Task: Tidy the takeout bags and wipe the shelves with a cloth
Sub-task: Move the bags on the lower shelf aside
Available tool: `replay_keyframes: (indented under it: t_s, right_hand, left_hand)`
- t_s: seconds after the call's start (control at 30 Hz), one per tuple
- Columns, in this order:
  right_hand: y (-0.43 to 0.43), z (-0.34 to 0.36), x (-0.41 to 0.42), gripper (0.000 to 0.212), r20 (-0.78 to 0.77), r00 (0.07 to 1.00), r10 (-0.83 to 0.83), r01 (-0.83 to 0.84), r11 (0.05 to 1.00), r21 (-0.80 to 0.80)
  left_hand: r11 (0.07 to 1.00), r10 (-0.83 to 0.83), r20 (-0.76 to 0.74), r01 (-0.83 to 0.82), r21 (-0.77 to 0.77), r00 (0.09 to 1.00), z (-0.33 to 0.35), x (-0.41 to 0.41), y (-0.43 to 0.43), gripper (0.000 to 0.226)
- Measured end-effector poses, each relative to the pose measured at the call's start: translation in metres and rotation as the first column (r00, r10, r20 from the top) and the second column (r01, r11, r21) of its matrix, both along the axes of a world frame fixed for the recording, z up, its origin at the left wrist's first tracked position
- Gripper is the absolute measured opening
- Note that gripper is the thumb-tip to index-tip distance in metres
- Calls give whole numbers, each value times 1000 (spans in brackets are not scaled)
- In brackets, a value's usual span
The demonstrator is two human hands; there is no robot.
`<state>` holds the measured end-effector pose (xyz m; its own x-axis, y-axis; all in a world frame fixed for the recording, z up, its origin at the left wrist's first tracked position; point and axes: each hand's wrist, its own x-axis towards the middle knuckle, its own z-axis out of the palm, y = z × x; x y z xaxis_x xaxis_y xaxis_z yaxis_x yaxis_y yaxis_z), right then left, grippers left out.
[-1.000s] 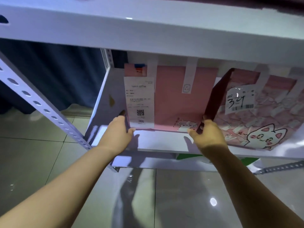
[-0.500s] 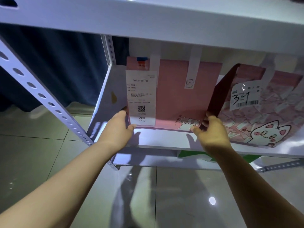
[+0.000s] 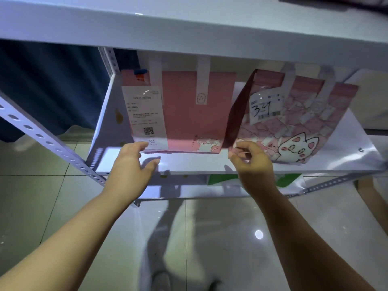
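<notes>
I am reaching both arms toward the lower shelf board point(image 3: 189, 163), where two takeout bags are standing upright side by side beneath the upper shelf point(image 3: 189, 28). The plain pink bag point(image 3: 197, 120) is sitting at 12 o'clock from my left hand point(image 3: 130, 162), and a long white receipt point(image 3: 144, 116) is hanging down its front toward the 9 o'clock end. The cat-print bag point(image 3: 298, 127) is standing on its 3 o'clock side, turning a dark red side panel toward the plain one and carrying a white label point(image 3: 265, 108) with handwritten digits. My left hand is hovering just in front of the plain bag's lower 9 o'clock corner, fingers relaxed and spread, thumb held apart, gripping nothing. Its index fingertip is lying at the bottom edge of the receipt, and I cannot tell whether it is touching. My right hand point(image 3: 249, 162) is sitting at the lower corner where the two bags are meeting, fingers curling in toward the thumb. I cannot tell whether they are pinching a bag's edge or closing on nothing. A green and white bag point(image 3: 220, 179) is showing partly below the board, at 6 o'clock from the bags. A perforated white post point(image 3: 42, 139) is slanting down at 9 o'clock, with a dark curtain point(image 3: 52, 85) hanging behind it and glossy floor tiles point(image 3: 210, 238) lying beneath my arms.
</notes>
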<state>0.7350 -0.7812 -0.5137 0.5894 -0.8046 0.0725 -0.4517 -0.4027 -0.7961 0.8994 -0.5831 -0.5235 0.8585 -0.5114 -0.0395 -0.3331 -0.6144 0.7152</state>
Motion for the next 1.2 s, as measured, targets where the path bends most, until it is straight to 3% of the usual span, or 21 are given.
replay_keyframes:
  t_s: [0.1,0.23,0.3,0.43,0.67,0.8,1.2]
  right_hand:
    - [-4,1,-25,17,-34,998,44,-50,980,-194]
    - [-29,-3,-60,20,-59,998,-35,40,995,90]
    - [-45,-5,-77,20,-73,996,-46,52,995,85]
    - [-82,-6,-105,11,-105,992,-65,46,984,-173]
    - [-144,-15,-133,38,-104,974,-200,198,980,-27]
    - [-167,-18,-135,60,-168,967,-193,198,980,12]
    - [-188,-34,-126,43,-90,993,-76,80,995,50]
  left_hand:
    - [997,-70,1,70,-11,998,9,-24,-16,41]
    - [992,-124,-6,124,-13,992,15,-58,-49,36]
    - [991,-129,-15,129,-23,991,14,-74,-69,36]
    - [987,-162,-27,161,-27,986,4,-101,-108,43]
    - [985,-172,-15,172,3,985,-11,-128,-167,64]
    - [990,-133,1,133,43,991,-14,-134,-190,71]
    - [996,-91,-4,91,-12,996,-17,-132,-204,46]
